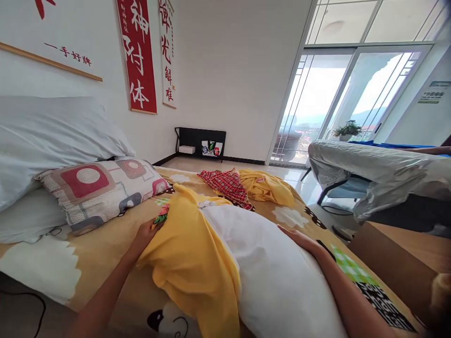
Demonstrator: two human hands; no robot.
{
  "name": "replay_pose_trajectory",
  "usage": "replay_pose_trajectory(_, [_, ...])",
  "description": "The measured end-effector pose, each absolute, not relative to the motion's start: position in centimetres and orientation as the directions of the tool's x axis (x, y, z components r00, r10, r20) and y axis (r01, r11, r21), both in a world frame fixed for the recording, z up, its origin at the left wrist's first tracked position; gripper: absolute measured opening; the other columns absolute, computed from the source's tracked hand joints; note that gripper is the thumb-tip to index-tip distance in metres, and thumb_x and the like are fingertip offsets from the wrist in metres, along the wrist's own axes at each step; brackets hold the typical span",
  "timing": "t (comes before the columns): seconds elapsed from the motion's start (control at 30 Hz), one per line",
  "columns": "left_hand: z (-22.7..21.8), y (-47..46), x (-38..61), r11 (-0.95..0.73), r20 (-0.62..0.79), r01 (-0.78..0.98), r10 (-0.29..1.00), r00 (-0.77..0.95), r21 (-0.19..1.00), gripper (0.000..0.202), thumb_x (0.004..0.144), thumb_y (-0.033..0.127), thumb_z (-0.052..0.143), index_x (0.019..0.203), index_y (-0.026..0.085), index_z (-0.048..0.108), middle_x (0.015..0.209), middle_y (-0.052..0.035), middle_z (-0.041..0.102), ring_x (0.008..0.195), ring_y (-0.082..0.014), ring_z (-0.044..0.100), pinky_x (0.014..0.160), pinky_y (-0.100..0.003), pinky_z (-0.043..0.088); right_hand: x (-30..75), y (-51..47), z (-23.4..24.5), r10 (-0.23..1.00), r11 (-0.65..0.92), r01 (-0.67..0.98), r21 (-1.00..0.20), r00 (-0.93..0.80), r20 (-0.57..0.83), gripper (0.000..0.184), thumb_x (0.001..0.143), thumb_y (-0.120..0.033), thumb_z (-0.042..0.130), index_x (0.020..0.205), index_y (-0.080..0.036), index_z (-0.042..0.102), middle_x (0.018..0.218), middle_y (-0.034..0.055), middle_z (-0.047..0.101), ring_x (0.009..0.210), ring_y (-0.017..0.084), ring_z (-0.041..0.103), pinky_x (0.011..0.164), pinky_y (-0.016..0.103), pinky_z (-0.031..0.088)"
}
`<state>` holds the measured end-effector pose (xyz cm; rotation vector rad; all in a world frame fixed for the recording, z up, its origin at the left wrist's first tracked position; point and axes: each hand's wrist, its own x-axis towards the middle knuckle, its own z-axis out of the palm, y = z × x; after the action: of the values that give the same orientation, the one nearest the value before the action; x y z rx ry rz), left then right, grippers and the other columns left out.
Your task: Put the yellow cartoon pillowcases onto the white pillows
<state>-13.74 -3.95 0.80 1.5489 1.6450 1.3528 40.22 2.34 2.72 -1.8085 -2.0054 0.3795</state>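
Observation:
A white pillow [271, 267] lies across the bed in front of me, half inside a yellow pillowcase [192, 256] bunched over its left end. My left hand [150, 232] grips the left edge of the yellow cloth, fingers closed on it. My right hand [301, 239] rests flat on the right side of the white pillow, fingers stretched out.
A patterned pillow [102, 190] leans on white pillows [45, 136] at the left by the wall. A red plaid cloth [227, 185] and a yellow cloth [266, 188] lie further along the bed [105, 244]. A covered chair [380, 176] stands at the right before glass doors.

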Motion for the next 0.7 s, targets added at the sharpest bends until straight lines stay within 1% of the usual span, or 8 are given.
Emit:
replay_pose_trajectory(0.1, [2.7, -4.8, -13.1, -0.208, 0.386, 0.434, 0.842, -0.377, 0.877, 0.060, 0.061, 0.069, 0.062, 0.085, 0.015, 0.069, 0.088, -0.0074, 0.074, 0.088, -0.0285, 0.063, 0.074, -0.031, 0.049, 40.0, 1.4, 3.3, 0.996, 0.087, 0.879, -0.469, -0.078, 0.037, 0.061, 0.083, -0.065, 0.034, 0.072, -0.018, 0.072, 0.074, 0.0057, 0.073, 0.075, 0.022, 0.066, 0.066, 0.031, 0.052])
replay_pose_trajectory(0.2, [3.8, -6.1, -13.2, -0.252, 0.339, 0.236, 0.804, -0.489, 0.938, 0.060, 0.057, 0.066, 0.068, 0.087, 0.014, 0.067, 0.086, -0.0072, 0.073, 0.081, -0.0253, 0.064, 0.066, -0.029, 0.051, 39.7, 0.3, 5.4, 0.998, 0.024, 0.911, -0.412, 0.004, 0.065, 0.062, 0.082, -0.067, 0.031, 0.065, -0.019, 0.066, 0.072, 0.0088, 0.070, 0.075, 0.025, 0.065, 0.067, 0.034, 0.049])
replay_pose_trajectory(0.3, [5.0, -6.9, -13.5, -0.308, 0.274, 0.043, 0.764, -0.584, 0.950, 0.058, 0.056, 0.062, 0.073, 0.087, 0.014, 0.063, 0.079, -0.0044, 0.071, 0.074, -0.0220, 0.064, 0.060, -0.027, 0.052, 39.0, -1.5, 10.6, 0.963, -0.063, 0.960, -0.271, 0.130, 0.235, 0.055, 0.079, -0.069, 0.037, 0.064, -0.022, 0.060, 0.072, 0.0106, 0.067, 0.075, 0.026, 0.062, 0.068, 0.036, 0.043])
replay_pose_trajectory(0.4, [6.7, -6.3, -13.7, -0.388, 0.290, -0.020, 0.723, -0.627, 0.922, 0.057, 0.056, 0.062, 0.073, 0.087, 0.016, 0.061, 0.079, -0.0027, 0.070, 0.075, -0.0209, 0.065, 0.060, -0.027, 0.053, 38.0, -4.2, 18.0, 0.848, -0.122, 0.986, -0.112, 0.162, 0.505, 0.050, 0.083, -0.067, 0.037, 0.062, -0.024, 0.053, 0.067, 0.0099, 0.061, 0.072, 0.026, 0.058, 0.065, 0.035, 0.036])
replay_pose_trajectory(0.47, [7.7, -5.1, -13.8, -0.409, 0.311, -0.019, 0.723, -0.616, 0.912, 0.058, 0.054, 0.064, 0.073, 0.086, 0.017, 0.060, 0.077, -0.0028, 0.070, 0.075, -0.0207, 0.064, 0.061, -0.028, 0.053, 37.5, -6.2, 22.7, 0.706, -0.140, 0.989, -0.038, 0.127, 0.697, 0.050, 0.087, -0.064, 0.032, 0.056, -0.026, 0.042, 0.058, 0.0062, 0.051, 0.066, 0.023, 0.052, 0.064, 0.034, 0.030])
replay_pose_trajectory(0.53, [7.9, -3.4, -14.0, -0.410, 0.325, -0.008, 0.734, -0.596, 0.912, 0.057, 0.051, 0.063, 0.074, 0.081, 0.017, 0.060, 0.073, -0.0032, 0.069, 0.073, -0.0204, 0.063, 0.061, -0.029, 0.052, 37.1, -7.7, 25.9, 0.521, -0.147, 0.989, -0.022, 0.096, 0.848, 0.050, 0.090, -0.063, 0.028, 0.056, -0.026, 0.032, 0.055, 0.0027, 0.040, 0.064, 0.021, 0.047, 0.064, 0.033, 0.026])
replay_pose_trajectory(0.6, [7.0, -1.9, -14.5, -0.390, 0.337, 0.027, 0.757, -0.559, 0.920, 0.052, 0.049, 0.059, 0.075, 0.074, 0.017, 0.060, 0.069, -0.0034, 0.068, 0.070, -0.0200, 0.061, 0.061, -0.028, 0.051, 36.9, -8.4, 26.8, 0.389, -0.122, 0.992, -0.004, 0.052, 0.920, 0.050, 0.091, -0.061, 0.027, 0.056, -0.026, 0.027, 0.054, 0.0011, 0.036, 0.063, 0.019, 0.043, 0.064, 0.032, 0.024])
replay_pose_trajectory(0.7, [3.4, -0.3, -15.2, -0.307, 0.332, 0.130, 0.826, -0.455, 0.943, 0.043, 0.049, 0.054, 0.072, 0.069, 0.017, 0.062, 0.069, -0.0044, 0.069, 0.071, -0.0216, 0.061, 0.064, -0.029, 0.050, 36.9, -7.4, 23.3, 0.388, -0.045, 0.990, 0.136, -0.108, 0.915, 0.050, 0.092, -0.058, 0.031, 0.053, -0.025, 0.029, 0.050, 0.0012, 0.039, 0.058, 0.017, 0.041, 0.063, 0.031, 0.026])
